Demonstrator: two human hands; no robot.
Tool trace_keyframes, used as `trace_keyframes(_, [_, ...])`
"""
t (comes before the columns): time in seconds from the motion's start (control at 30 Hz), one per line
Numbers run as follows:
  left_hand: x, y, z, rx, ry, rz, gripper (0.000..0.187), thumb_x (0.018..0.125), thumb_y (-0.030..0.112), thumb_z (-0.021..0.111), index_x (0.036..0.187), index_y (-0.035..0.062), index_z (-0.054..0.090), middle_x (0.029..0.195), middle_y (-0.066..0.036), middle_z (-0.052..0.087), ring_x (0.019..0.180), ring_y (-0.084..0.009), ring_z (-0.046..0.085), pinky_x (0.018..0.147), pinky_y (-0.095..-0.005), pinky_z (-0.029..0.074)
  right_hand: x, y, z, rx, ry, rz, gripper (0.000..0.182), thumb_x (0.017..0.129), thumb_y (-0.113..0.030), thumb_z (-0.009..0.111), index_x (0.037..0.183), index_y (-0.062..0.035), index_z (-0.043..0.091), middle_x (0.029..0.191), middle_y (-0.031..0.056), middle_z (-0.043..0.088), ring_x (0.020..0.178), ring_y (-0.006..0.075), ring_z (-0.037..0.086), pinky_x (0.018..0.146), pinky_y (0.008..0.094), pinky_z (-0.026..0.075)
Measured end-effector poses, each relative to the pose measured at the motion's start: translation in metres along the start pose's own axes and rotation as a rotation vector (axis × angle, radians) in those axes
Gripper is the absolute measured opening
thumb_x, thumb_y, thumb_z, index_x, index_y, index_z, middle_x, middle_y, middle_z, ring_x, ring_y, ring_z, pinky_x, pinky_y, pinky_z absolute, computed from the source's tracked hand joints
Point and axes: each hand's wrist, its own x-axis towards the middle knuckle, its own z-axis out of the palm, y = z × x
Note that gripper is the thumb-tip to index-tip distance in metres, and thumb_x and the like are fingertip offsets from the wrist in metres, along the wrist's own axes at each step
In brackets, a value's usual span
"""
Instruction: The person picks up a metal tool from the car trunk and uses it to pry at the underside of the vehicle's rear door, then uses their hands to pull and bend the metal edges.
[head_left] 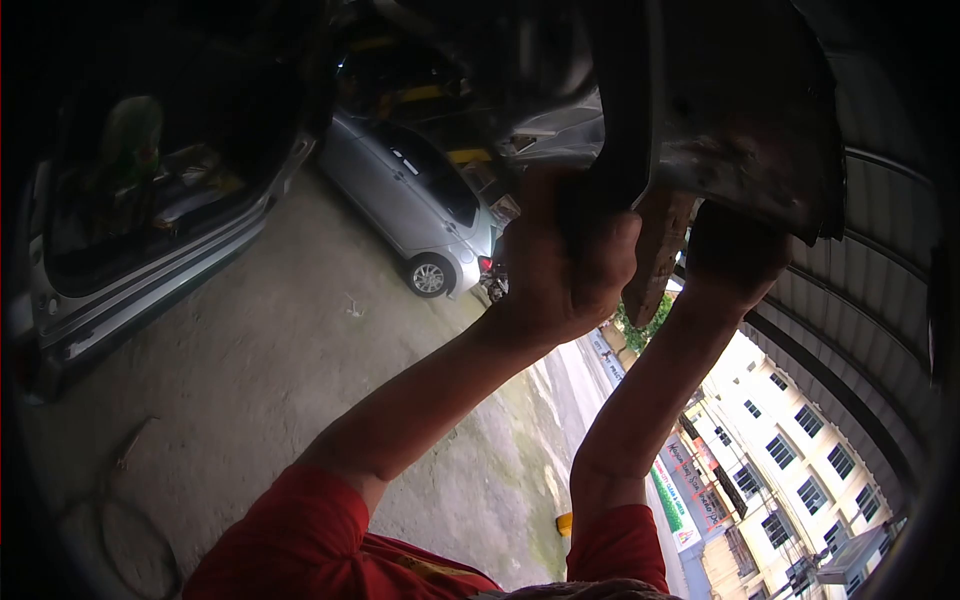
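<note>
Both my arms, in red sleeves, reach up to dark metal car parts overhead. My left hand is closed around the lower part of a dark curved bar. Beside it, my right hand reaches up behind the lower edge of a dark, scuffed panel; its fingers are hidden there. Between my two hands hangs a worn, rusty-looking metal strip with small holes.
A silver car stands on the concrete floor. At the left is an open vehicle door frame. A hose or cable lies at lower left. A corrugated roof and a pale building show at right.
</note>
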Motion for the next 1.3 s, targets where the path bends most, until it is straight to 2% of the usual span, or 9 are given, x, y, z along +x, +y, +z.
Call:
trace_keyframes(0.2, [0.001,0.001,0.013,-0.051,-0.056,-0.127,0.029,0.094,0.030,0.058,0.098,0.0021,0.051,0.068,-0.001,0.052,0.059,-0.0087,0.051,0.054,-0.0245,0.040,-0.005,-0.010,0.002,0.194,0.078,0.054,0.036,0.088,-0.017,0.060,0.123,-0.0100,0.061,0.120,0.0052,0.064,0.111,0.0179,0.062,0.096,0.0297,0.048])
trace_keyframes(0.27, [0.012,0.024,0.009,-0.292,0.070,-0.055,0.033,0.095,0.036,0.054,0.096,0.0029,0.048,0.063,0.002,0.044,0.048,-0.0051,0.039,0.047,-0.0200,0.033,0.001,-0.016,-0.001,1.689,0.055,0.541,0.041,0.095,-0.021,0.052,0.132,-0.0021,0.050,0.127,0.0125,0.059,0.113,0.0216,0.059,0.100,0.0347,0.047])
trace_keyframes(0.67, [0.007,-0.006,0.014,-0.210,0.168,-0.009,0.032,0.095,0.035,0.056,0.093,0.0038,0.047,0.057,0.000,0.041,0.049,-0.0060,0.042,0.047,-0.0227,0.034,0.000,-0.037,0.000,1.574,0.144,0.497,0.049,0.101,-0.032,0.038,0.137,0.0008,0.039,0.131,0.0171,0.052,0.120,0.0284,0.053,0.103,0.0410,0.044])
trace_keyframes(0.77, [0.001,-0.019,0.018,0.061,-0.258,-0.266,0.030,0.092,0.026,0.059,0.102,-0.0012,0.052,0.082,-0.016,0.060,0.072,-0.0293,0.065,0.062,-0.0348,0.049,-0.001,-0.013,0.008,1.601,0.036,0.335,0.049,0.101,-0.033,0.039,0.137,0.0010,0.039,0.133,0.0167,0.051,0.123,0.0281,0.051,0.105,0.0425,0.042])
trace_keyframes(0.9, [0.006,0.011,0.008,-0.194,0.027,-0.263,0.031,0.095,0.032,0.057,0.105,0.0034,0.051,0.069,0.002,0.049,0.061,-0.0107,0.047,0.058,-0.0265,0.041,0.003,-0.005,0.007,1.675,-0.064,0.381,0.049,0.100,-0.032,0.039,0.138,-0.0009,0.039,0.136,0.0161,0.049,0.125,0.0283,0.049,0.107,0.0427,0.039])
trace_keyframes(1.03, [0.013,-0.011,0.018,0.242,0.015,0.231,0.031,0.094,0.030,0.058,0.098,0.0006,0.048,0.077,-0.012,0.060,0.066,-0.0245,0.062,0.061,-0.0300,0.048,-0.001,0.002,0.009,1.664,-0.075,0.418,0.051,0.099,-0.036,0.042,0.139,-0.0038,0.042,0.137,0.0128,0.049,0.126,0.0250,0.048,0.109,0.0408,0.036])
trace_keyframes(1.1, [0.012,-0.003,0.022,-0.065,-0.300,-0.385,0.033,0.094,0.029,0.058,0.105,-0.0016,0.050,0.097,-0.022,0.063,0.091,-0.0330,0.066,0.076,-0.0397,0.050,0.006,0.010,0.007,1.607,-0.109,0.367,0.052,0.099,-0.037,0.043,0.139,-0.0039,0.042,0.137,0.0130,0.049,0.126,0.0253,0.049,0.109,0.0411,0.036])
trace_keyframes(1.17, [0.010,0.007,0.018,-0.086,-0.137,-0.218,0.035,0.094,0.028,0.057,0.109,-0.0019,0.049,0.096,-0.020,0.062,0.091,-0.0285,0.065,0.077,-0.0380,0.049,0.005,0.017,0.000,3.016,-0.146,1.059,0.053,0.099,-0.038,0.043,0.139,-0.0036,0.042,0.137,0.0134,0.049,0.126,0.0259,0.049,0.109,0.0415,0.036])
trace_keyframes(1.3, [0.017,0.015,0.016,-0.327,0.237,-0.083,0.031,0.096,0.037,0.054,0.090,0.0069,0.049,0.049,0.002,0.034,0.041,-0.0064,0.036,0.039,-0.0220,0.030,-0.001,0.016,0.010,1.773,-0.273,0.278,0.045,0.098,-0.026,0.048,0.140,-0.0119,0.042,0.135,0.0047,0.054,0.122,0.0151,0.054,0.107,0.0298,0.039])
